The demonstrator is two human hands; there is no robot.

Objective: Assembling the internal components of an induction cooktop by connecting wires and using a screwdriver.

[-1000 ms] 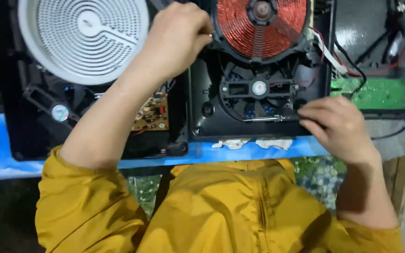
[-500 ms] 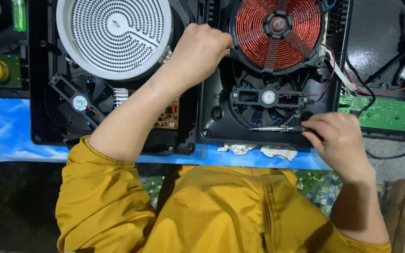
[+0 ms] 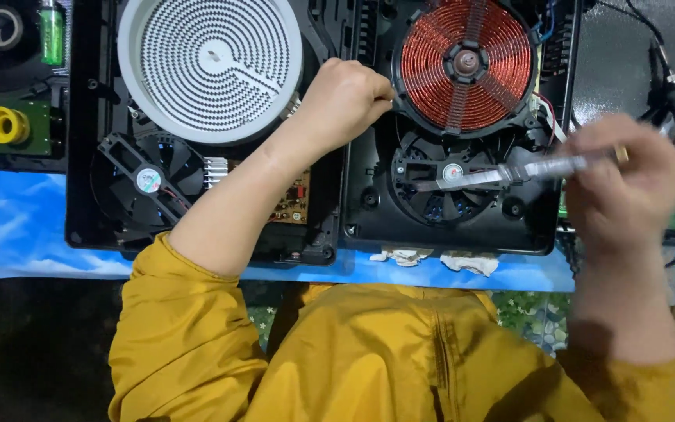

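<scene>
A slim metal tool (image 3: pixel 509 169), blurred, lies across the black fan (image 3: pixel 441 181) at centre right, gripped by the right hand (image 3: pixel 625 184). The left hand (image 3: pixel 344 98), fingers curled, rests beside the copper coil (image 3: pixel 466 64) above.

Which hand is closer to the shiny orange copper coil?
Left. The left hand rests right at the left edge of the copper coil. The right hand is lower and off to the coil's right, holding a thin tool.
</scene>
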